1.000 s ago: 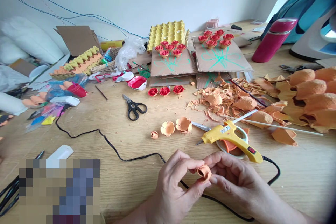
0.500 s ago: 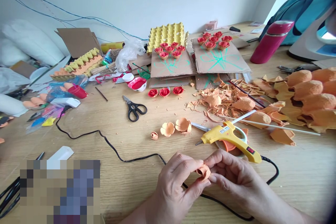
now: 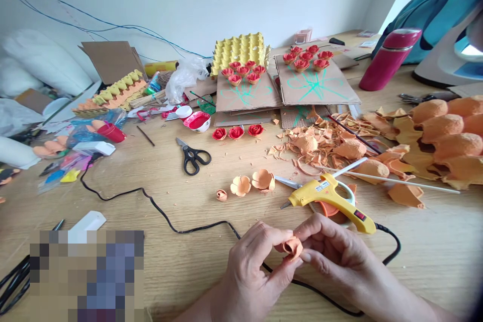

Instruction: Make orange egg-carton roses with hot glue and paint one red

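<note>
Both my hands pinch a small rolled orange paper bud [image 3: 291, 247] low in the middle of the view. My left hand [image 3: 252, 271] grips it with thumb and forefinger from the left. My right hand [image 3: 335, 256] presses it from the right with closed fingertips. Just beyond the hands a yellow glue gun [image 3: 332, 200] lies on the wooden table [image 3: 181, 201], its black cord [image 3: 151, 201] running left. Two open orange paper flowers [image 3: 252, 183] and a tiny bud [image 3: 222, 194] lie further back.
Black scissors [image 3: 193, 155], three red paper roses [image 3: 237, 132] and a red paint bowl [image 3: 197, 121] sit mid-table. Cardboard sheets [image 3: 317, 85] carry more red roses. Orange egg-carton scraps [image 3: 433, 136] fill the right side. A pink flask [image 3: 388, 58] and yellow egg tray [image 3: 238, 46] stand behind.
My fingers have shifted slightly on the orange bud, turning it a little. The view has crept a bit; nothing on the table has moved.
</note>
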A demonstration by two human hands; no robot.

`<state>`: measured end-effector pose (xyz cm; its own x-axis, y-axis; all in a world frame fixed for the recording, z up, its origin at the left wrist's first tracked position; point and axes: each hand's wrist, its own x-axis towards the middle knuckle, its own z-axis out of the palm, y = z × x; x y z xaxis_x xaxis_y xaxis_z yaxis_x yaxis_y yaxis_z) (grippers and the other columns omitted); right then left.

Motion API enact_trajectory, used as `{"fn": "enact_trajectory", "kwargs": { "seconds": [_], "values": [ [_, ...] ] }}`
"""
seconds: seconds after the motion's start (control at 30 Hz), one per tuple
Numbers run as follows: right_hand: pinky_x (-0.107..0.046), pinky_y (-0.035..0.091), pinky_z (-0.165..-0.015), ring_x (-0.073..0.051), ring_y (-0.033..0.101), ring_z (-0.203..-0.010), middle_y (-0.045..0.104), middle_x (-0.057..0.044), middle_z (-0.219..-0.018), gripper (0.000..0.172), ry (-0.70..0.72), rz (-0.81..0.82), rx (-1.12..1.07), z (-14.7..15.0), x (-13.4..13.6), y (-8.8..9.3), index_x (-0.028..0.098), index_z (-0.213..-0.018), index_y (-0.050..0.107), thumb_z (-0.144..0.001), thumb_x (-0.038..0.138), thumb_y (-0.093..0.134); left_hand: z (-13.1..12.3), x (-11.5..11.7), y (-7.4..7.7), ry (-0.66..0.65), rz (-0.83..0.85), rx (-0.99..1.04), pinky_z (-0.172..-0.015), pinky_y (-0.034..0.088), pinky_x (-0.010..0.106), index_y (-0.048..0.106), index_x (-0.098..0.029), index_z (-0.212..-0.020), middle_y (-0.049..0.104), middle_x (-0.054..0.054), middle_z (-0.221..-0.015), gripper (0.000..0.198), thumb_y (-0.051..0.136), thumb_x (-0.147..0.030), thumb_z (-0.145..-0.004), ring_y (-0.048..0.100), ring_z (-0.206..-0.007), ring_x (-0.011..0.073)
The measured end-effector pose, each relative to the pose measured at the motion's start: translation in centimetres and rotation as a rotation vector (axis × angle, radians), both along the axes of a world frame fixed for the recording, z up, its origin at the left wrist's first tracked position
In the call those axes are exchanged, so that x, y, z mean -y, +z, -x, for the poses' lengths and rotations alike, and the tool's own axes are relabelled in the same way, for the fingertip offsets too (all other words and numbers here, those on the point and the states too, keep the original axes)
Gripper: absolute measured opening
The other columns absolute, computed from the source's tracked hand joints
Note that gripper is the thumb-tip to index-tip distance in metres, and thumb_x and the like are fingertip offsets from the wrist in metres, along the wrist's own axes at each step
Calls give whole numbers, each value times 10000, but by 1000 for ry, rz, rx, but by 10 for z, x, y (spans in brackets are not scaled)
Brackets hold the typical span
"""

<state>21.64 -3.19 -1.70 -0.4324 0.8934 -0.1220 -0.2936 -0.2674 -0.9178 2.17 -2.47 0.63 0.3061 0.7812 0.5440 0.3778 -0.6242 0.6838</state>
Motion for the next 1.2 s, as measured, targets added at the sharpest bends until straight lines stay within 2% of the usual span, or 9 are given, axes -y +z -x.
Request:
{"fn": "enact_trajectory", "kwargs": {
  "seconds": [0.2, 0.4, 0.63, 0.97, 1.2],
  "values": [
    [-303, 544, -792, -162, 661, -836, 733, -45, -907, 201, 14, -22, 55, -3, 1, -4, 225, -996, 699, -992, 426, 705, 1, 0, 0, -19, 41, 15, -718, 582, 210, 649, -224, -1064, 762, -3, -810, 149, 717, -159, -948, 701, -705, 141],
    [-277, 541, -771, -150, 664, -825, 731, -31, -885, 253, 20, 24, 26, 0, 1, -1, 223, -965, 675, -960, 467, 741, 2, 1, 0, -31, 125, 3, -726, 557, 205, 629, -229, -960, 718, -23, -782, 203, 691, -58, -870, 678, -703, 128],
    [-267, 537, -776, -145, 663, -862, 755, -47, -952, 266, 54, 63, 9, 2, 2, -1, 220, -987, 629, -972, 464, 732, -1, 1, 7, -29, 142, -27, -712, 539, 197, 602, -231, -926, 687, -39, -757, 221, 650, -41, -824, 645, -670, 113],
    [-216, 529, -778, -100, 661, -841, 741, -18, -921, 298, 62, 97, -77, 3, -2, 2, 204, -974, 638, -932, 458, 790, -4, 2, 1, 0, 152, -5, -645, 494, 171, 618, -221, -863, 650, -49, -708, 165, 652, -65, -821, 608, -634, 95],
    [-216, 544, -788, -96, 669, -846, 747, -21, -921, 287, 64, 113, -130, 4, -3, 2, 204, -975, 643, -920, 429, 812, -4, 2, 0, 47, 138, 3, -643, 499, 156, 632, -217, -854, 675, -52, -712, 167, 675, -63, -803, 613, -622, 85]
  ]
}}
